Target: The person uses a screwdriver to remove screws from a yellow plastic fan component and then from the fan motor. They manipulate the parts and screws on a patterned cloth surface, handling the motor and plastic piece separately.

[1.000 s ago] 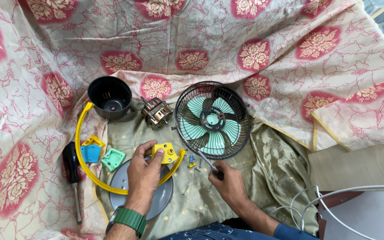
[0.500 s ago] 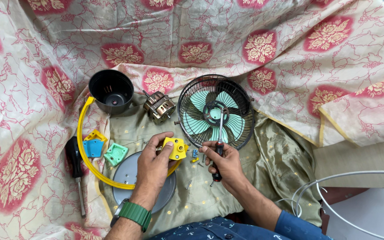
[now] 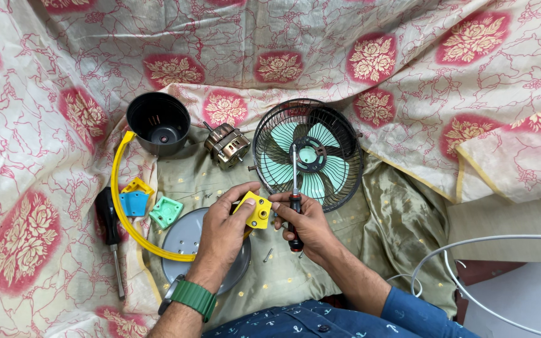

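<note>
My left hand, with a green watch on the wrist, grips a yellow plastic block with small holes, at one end of a curved yellow bracket. My right hand holds a red-and-black screwdriver upright beside the block, shaft pointing up over the fan. The black wire fan cage with green blades lies just beyond both hands. A grey round base plate sits partly under my left forearm.
A black cup-shaped housing and a brass-coloured motor lie at the back. Blue and green plastic pieces and a black-handled screwdriver lie at the left. A loose screw rests on the cloth. White cable loops at the right.
My right hand picked the screwdriver up off the cloth and brought it upright next to the yellow block. My left hand kept holding the block.
</note>
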